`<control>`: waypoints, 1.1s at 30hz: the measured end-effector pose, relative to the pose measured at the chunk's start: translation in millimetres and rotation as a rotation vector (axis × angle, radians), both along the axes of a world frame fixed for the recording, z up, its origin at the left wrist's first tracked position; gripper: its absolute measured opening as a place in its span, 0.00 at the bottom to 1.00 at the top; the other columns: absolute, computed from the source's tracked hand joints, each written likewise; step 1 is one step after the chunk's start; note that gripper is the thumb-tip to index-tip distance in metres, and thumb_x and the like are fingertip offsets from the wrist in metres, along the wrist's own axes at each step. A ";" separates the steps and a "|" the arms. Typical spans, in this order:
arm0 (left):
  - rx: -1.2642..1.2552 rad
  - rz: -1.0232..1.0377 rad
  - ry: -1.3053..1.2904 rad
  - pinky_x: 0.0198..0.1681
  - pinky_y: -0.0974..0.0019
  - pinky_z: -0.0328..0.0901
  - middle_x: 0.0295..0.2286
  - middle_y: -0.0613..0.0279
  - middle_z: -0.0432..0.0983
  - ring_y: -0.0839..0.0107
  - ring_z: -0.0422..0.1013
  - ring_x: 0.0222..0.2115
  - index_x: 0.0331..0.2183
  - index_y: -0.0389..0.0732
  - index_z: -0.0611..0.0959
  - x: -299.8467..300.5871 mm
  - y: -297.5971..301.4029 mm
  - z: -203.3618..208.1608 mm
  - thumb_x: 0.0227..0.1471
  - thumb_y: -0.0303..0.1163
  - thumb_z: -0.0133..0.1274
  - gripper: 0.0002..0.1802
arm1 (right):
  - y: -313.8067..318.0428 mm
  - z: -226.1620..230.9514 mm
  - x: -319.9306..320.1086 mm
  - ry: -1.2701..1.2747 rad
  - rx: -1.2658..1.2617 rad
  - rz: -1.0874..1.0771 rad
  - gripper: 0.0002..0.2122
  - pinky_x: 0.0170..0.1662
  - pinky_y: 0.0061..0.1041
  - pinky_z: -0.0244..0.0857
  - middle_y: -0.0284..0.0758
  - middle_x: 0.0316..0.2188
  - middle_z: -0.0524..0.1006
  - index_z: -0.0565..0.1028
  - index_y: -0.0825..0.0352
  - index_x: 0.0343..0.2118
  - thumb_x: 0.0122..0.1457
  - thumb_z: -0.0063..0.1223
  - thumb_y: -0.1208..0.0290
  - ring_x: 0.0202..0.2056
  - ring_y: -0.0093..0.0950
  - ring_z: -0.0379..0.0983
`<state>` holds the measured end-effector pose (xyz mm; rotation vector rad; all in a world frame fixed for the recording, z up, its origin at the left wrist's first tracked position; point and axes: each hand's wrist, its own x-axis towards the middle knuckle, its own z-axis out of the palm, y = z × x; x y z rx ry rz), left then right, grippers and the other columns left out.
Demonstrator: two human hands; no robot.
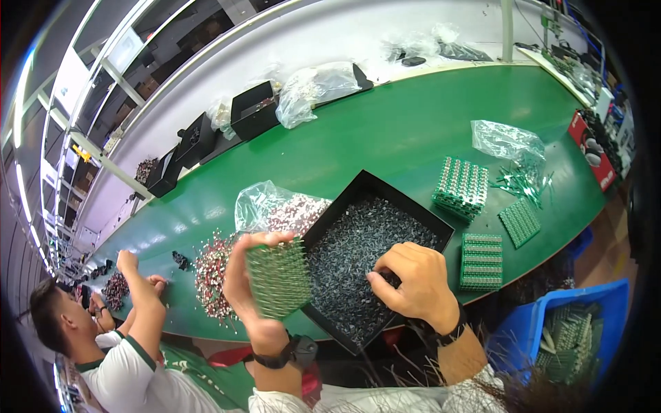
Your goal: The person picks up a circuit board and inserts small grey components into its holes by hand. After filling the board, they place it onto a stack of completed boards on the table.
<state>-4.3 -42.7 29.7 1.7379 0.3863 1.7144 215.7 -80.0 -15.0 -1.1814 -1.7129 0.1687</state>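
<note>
your left hand holds a green rectangular circuit-board panel at the left edge of a black rectangular tray; your right hand curls over small dark-grey parts, its grip unclear.

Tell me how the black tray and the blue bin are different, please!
The black tray sits on the green table, but the blue bin is off it, past the edge. The black tray holds small dark pieces; the blue bin holds green boards. The right hand is over the black tray, not the blue bin. Both are open on top.
</note>
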 end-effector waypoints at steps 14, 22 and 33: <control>-0.290 -0.433 -0.169 0.56 0.45 0.67 0.50 0.41 0.70 0.44 0.69 0.52 0.62 0.29 0.62 31.4 -61.2 -23.1 0.49 0.63 0.61 0.55 | -67.0 6.1 -9.3 0.282 0.189 0.281 0.35 0.56 0.41 0.67 0.53 0.57 0.69 0.79 0.67 0.51 0.41 0.77 0.50 0.54 0.48 0.70; -0.510 -0.295 0.212 0.63 0.53 0.58 0.59 0.43 0.62 0.55 0.64 0.59 0.66 0.27 0.53 85.5 -111.3 2.2 0.36 0.76 0.63 0.76 | -115.7 -6.2 12.7 0.422 -0.008 0.256 0.40 0.60 0.39 0.65 0.54 0.60 0.66 0.70 0.71 0.60 0.44 0.77 0.63 0.59 0.46 0.69; -0.583 -0.899 0.684 0.61 0.57 0.59 0.51 0.53 0.73 0.60 0.68 0.55 0.67 0.37 0.60 58.5 -146.4 -37.4 0.62 0.54 0.52 0.44 | -128.4 -34.8 147.8 0.508 -0.077 -0.558 0.38 0.52 0.33 0.68 0.45 0.52 0.75 0.68 0.69 0.61 0.51 0.68 0.52 0.48 0.37 0.73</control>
